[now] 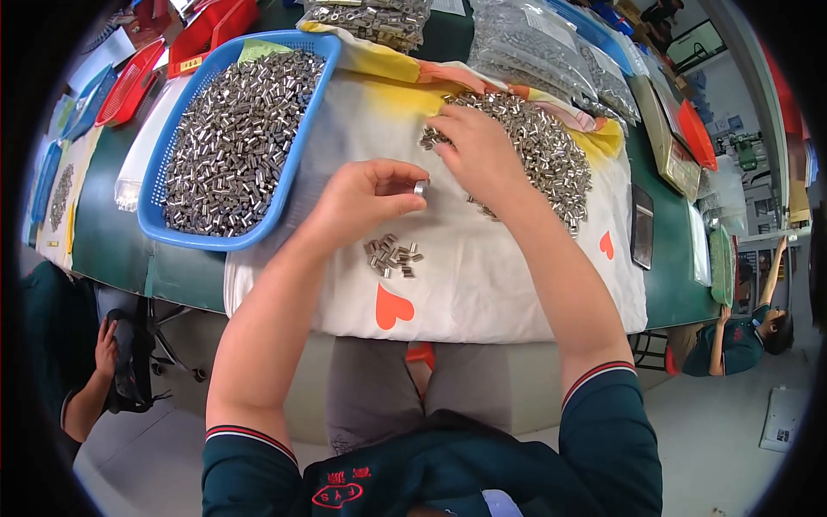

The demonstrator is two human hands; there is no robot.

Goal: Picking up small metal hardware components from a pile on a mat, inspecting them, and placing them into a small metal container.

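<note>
My left hand (362,202) is pinched on a small shiny metal sleeve (420,188), held between thumb and fingers above the white cloth (336,302). Over the left edge of a wide pile of metal sleeves (551,168) is my right hand (482,151), its thumb and fingertips apart. Loose pieces show beside those fingertips, and the hand covers part of the pile. A small group of metal sleeves (392,255) lies on the cloth below my left hand, near a printed orange heart (394,307).
A blue basket (148,194) full of metal pieces stands at the left. Bagged parts (530,52) lie at the back, and a dark phone (642,226) sits at the right. Red baskets (129,82) are at the far left. One person (60,336) sits at left; another (736,345) is at right.
</note>
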